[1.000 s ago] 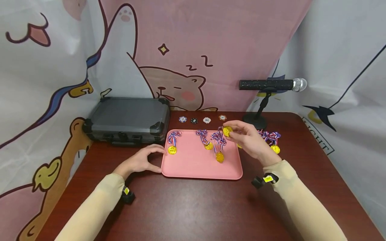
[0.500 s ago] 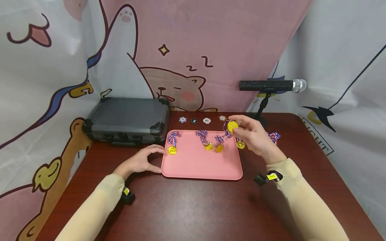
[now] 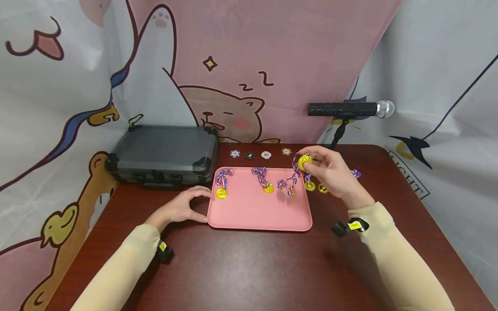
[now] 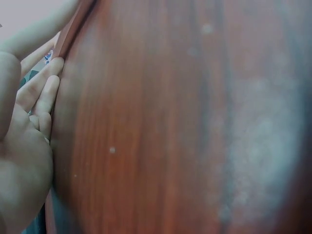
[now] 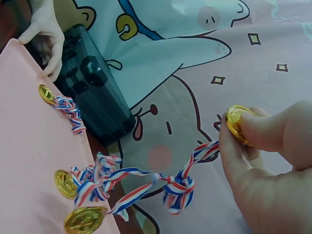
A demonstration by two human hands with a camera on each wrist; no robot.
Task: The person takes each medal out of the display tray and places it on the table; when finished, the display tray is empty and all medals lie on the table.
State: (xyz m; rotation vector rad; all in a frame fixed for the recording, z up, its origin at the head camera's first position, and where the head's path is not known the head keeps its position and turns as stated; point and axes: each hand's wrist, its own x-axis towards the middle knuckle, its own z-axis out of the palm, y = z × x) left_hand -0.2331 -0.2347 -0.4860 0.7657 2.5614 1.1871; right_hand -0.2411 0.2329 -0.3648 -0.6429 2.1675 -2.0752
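Observation:
My right hand [image 3: 328,170] pinches a gold medal [image 5: 237,124] between thumb and fingers, above the tray's back right corner. Its red, white and blue striped ribbon [image 5: 179,187] runs down in a knotted tangle to a second gold medal [image 3: 292,191], which dangles over the pink tray [image 3: 253,216]. Two more ribboned medals lie in the tray: one at the left [image 3: 221,193], one at the back middle [image 3: 268,188]. My left hand [image 3: 180,205] rests against the tray's left edge, thumb and fingers spread along it; the left wrist view shows only part of the hand.
Several medals, including one gold medal [image 3: 309,185], lie on the table right of the tray, partly hidden by my right hand. A dark hard case [image 3: 165,151] stands back left. Poker chips [image 3: 266,155] line the table behind the tray. A microphone [image 3: 342,109] stands back right.
My right hand has moved right and slightly back with the pinched medal. The dangling medal has swung rightward and turned. More medals show beneath the hand. My left hand stays put.

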